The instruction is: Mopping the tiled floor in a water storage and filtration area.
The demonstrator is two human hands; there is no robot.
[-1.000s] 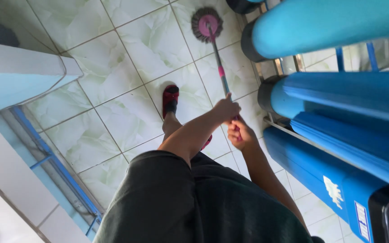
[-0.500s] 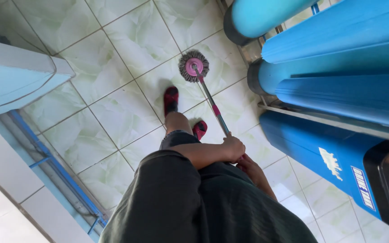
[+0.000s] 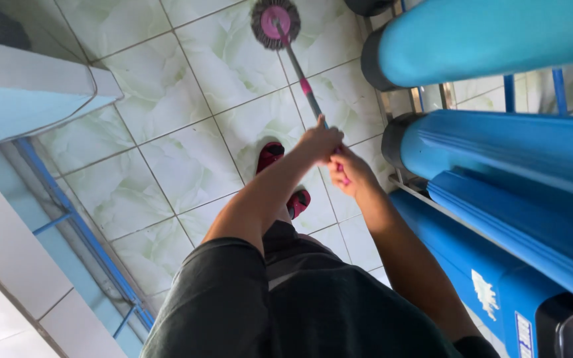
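Observation:
A mop with a thin metal handle [image 3: 298,70] and a pink grip band runs from my hands up to its round grey head with a pink hub [image 3: 275,23], which rests on the tiled floor at the top of the view. My left hand [image 3: 319,141] is closed around the handle, arm stretched forward. My right hand [image 3: 351,172] grips the handle's lower end just behind it. My red shoes [image 3: 270,156] stand on the tiles below the hands.
Large blue cylindrical tanks [image 3: 499,152] on a metal rack fill the right side, close to my right arm. A white and pale-blue ledge [image 3: 28,99] with a blue metal frame [image 3: 74,219] lines the left. Green-white marbled floor tiles [image 3: 180,159] lie between.
The mop head has gone from near my feet out to the far tiles. Both hands have pushed forward along with the handle, and my arms are more extended.

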